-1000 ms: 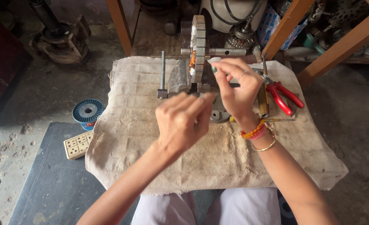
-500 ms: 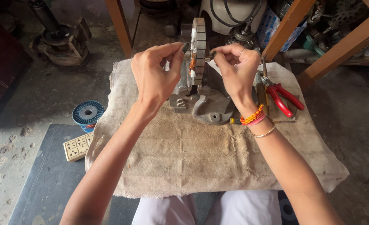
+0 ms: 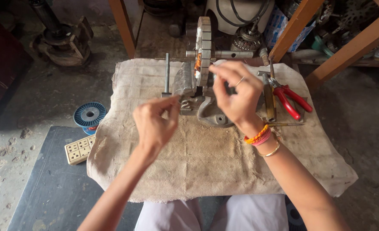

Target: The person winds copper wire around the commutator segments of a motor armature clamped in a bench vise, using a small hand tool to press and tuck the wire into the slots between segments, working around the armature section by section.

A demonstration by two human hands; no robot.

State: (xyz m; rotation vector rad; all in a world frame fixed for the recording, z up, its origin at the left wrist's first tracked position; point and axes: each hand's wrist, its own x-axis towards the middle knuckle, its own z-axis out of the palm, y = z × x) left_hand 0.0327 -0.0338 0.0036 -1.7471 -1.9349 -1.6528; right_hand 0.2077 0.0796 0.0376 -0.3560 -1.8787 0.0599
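Observation:
A toothed metal stator ring (image 3: pixel 204 42) with orange winding stands upright, clamped in a grey bench vise (image 3: pixel 189 87) on a burlap cloth (image 3: pixel 198 162). My right hand (image 3: pixel 236 94), with a ring and orange bangles, is right beside the ring, its thumb and fingers pinched together close to the teeth. My left hand (image 3: pixel 155 122) hovers nearer to me, in front of the vise, with thumb and forefinger pinched. Any wire between the fingers is too thin to see.
Red-handled pliers (image 3: pixel 292 100) and a yellow-handled tool (image 3: pixel 268 100) lie to the right of the vise. A blue wire spool (image 3: pixel 89 115) and a cream socket strip (image 3: pixel 80 149) sit left of the cloth. Wooden legs (image 3: pixel 294 30) and machine parts crowd the back.
My left hand has dropped from beside the top of the ring down toward me, still pinched. My right hand has lowered slightly beside the ring.

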